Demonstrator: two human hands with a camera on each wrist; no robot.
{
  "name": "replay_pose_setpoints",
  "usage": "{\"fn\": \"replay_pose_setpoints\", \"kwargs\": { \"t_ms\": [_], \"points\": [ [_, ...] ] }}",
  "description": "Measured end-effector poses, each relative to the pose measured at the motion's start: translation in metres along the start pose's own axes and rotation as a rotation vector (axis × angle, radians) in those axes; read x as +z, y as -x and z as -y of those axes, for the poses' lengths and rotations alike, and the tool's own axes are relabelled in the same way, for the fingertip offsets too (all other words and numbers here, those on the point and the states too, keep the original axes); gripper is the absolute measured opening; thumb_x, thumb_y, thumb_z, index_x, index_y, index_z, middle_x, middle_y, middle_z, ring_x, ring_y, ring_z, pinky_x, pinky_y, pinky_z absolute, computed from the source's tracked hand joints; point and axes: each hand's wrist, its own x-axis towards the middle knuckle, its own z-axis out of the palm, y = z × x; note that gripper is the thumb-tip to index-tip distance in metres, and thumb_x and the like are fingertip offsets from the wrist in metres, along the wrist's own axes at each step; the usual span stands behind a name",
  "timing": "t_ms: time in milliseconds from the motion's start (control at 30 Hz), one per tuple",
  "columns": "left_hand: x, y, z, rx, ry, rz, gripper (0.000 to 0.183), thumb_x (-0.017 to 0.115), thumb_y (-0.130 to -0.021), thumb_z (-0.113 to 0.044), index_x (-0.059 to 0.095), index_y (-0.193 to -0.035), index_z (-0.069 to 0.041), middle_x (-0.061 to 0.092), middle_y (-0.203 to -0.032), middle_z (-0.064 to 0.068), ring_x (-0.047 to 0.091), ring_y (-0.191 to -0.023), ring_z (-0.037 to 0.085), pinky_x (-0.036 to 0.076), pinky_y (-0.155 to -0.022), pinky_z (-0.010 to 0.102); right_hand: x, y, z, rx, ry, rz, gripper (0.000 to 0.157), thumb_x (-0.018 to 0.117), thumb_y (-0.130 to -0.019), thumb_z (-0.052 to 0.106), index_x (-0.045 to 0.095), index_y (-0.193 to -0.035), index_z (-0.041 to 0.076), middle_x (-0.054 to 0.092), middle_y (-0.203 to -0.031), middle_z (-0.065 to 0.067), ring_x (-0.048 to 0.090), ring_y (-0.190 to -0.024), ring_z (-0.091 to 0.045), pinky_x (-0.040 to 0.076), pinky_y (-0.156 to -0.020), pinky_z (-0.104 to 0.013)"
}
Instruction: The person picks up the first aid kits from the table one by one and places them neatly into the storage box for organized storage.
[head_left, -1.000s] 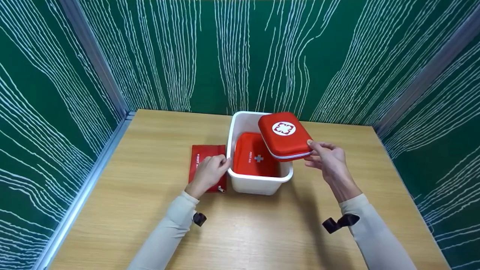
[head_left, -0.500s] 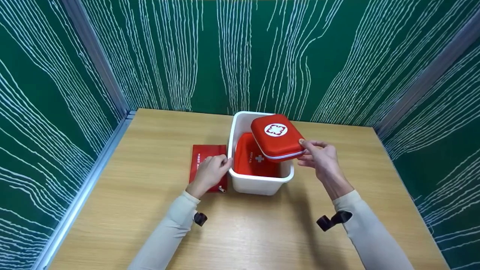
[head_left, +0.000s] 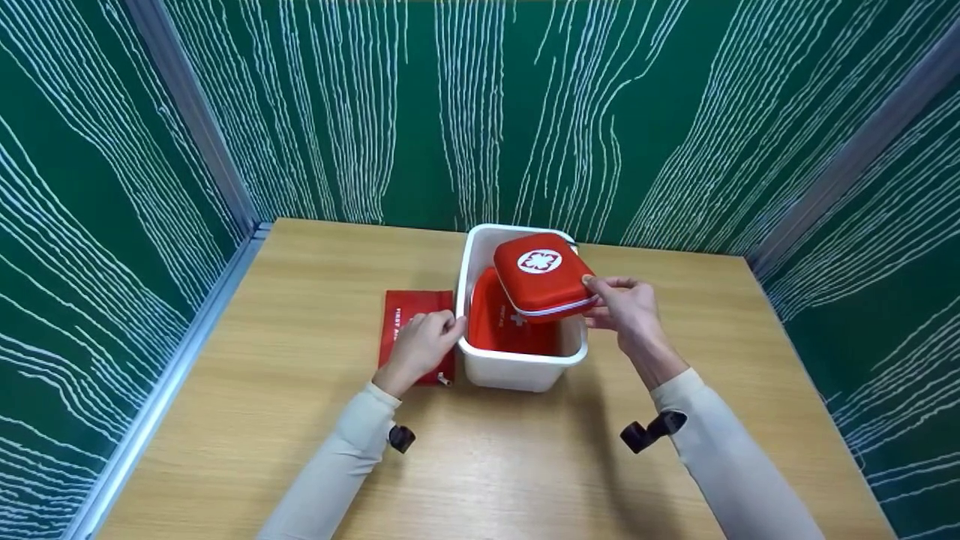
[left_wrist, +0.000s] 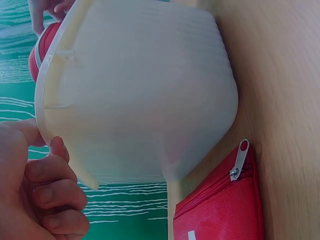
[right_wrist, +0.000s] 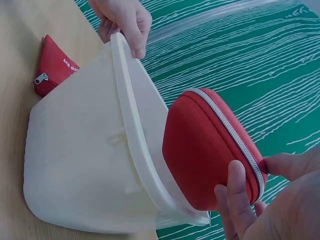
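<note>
My right hand [head_left: 628, 311] grips a red zippered first aid case [head_left: 544, 274] by its near right corner, thumb on top and fingers below. The case hangs tilted over the mouth of a white plastic bin [head_left: 517, 373]; in the right wrist view its white zipper [right_wrist: 235, 137] runs along the side. With thumb and curled fingers, my left hand [head_left: 421, 345] pinches the bin's left rim [left_wrist: 42, 100]. Inside the bin lies a red first aid pouch [head_left: 499, 330] with a grey cross, partly covered by the case.
Left of the bin, a flat red first aid pouch [head_left: 397, 307] with a zipper pull [left_wrist: 240, 160] lies on the wooden table [head_left: 300, 315], partly under my left hand. Green walls [head_left: 420, 112] with white wavy lines stand behind the table and on both sides.
My right hand has moved left and slightly down with the red case, bringing it further over the bin. My left hand stays on the rim.
</note>
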Motion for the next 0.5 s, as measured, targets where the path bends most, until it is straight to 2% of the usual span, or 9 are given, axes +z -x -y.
{"fn": "replay_pose_setpoints", "kwargs": {
  "t_ms": [200, 500],
  "points": [
    [0.001, 0.0, 0.001, 0.01, -0.002, -0.011, 0.03, 0.057, -0.098, -0.034, 0.055, -0.075, -0.015, 0.05, -0.058, 0.002, 0.049, -0.053, 0.015, 0.034, -0.048, 0.023, 0.01, -0.003, 0.0, -0.01, 0.013, 0.01, 0.049, 0.069, -0.091, 0.035, 0.044, -0.123, 0.008, 0.067, -0.1, -0.008, 0.071, -0.07, -0.018, 0.058, -0.071, -0.031],
    [0.0, 0.0, -0.001, -0.012, -0.005, -0.004, 0.03, 0.057, -0.098, -0.034, 0.055, -0.076, -0.014, 0.051, -0.059, 0.002, 0.051, -0.054, 0.015, 0.036, -0.049, 0.023, 0.022, -0.006, -0.002, -0.012, 0.054, 0.002, 0.047, 0.069, -0.09, 0.037, 0.046, -0.12, 0.009, 0.065, -0.105, -0.012, 0.069, -0.065, -0.016, 0.058, -0.07, -0.03]
  ]
}}
